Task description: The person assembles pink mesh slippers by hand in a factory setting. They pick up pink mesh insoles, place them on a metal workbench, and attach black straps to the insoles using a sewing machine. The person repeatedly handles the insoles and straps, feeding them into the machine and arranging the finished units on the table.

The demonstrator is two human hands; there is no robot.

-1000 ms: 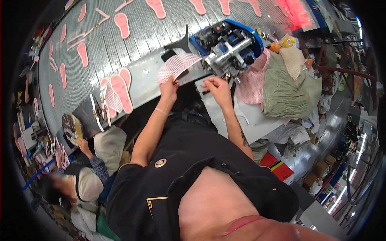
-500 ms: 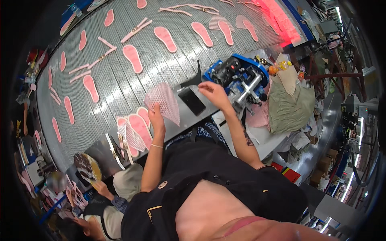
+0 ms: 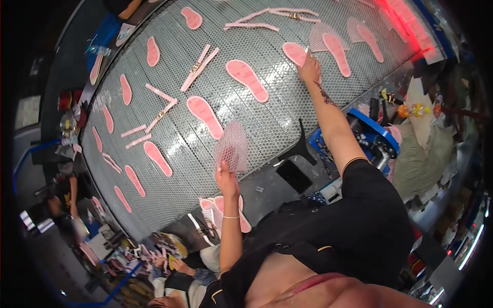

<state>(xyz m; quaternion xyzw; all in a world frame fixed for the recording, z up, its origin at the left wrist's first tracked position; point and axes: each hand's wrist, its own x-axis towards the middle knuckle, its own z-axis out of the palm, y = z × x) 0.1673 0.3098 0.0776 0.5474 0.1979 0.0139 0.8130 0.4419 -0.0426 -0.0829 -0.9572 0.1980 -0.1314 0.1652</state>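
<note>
My left hand (image 3: 226, 178) grips the lower end of a pink mesh piece (image 3: 234, 146) and holds it up over the belt's near side. Stretched far forward, my right hand (image 3: 309, 69) has its fingers closed at the edge of a pink insole (image 3: 294, 52), covering its lower part. The metal mesh conveyor belt (image 3: 195, 169) carries several other insoles, one (image 3: 247, 80) just left of my right hand. Another insole (image 3: 336, 55), with a mesh piece (image 3: 321, 37) beside it, lies to the right. Below my left forearm is a small stack of insoles (image 3: 243, 222), partly hidden.
Pink straps (image 3: 200, 68) lie on the belt. A black phone (image 3: 293, 176) rests on the near metal ledge, beside a blue machine (image 3: 377, 131) under my right arm. Olive fabric (image 3: 423, 149) is heaped at the right. Red light (image 3: 405, 25) glows at the far right; a co-worker sits lower left.
My right hand has moved from beside the phone and machine out to an insole on the belt. My left hand still holds the mesh piece. The whole view has shifted.
</note>
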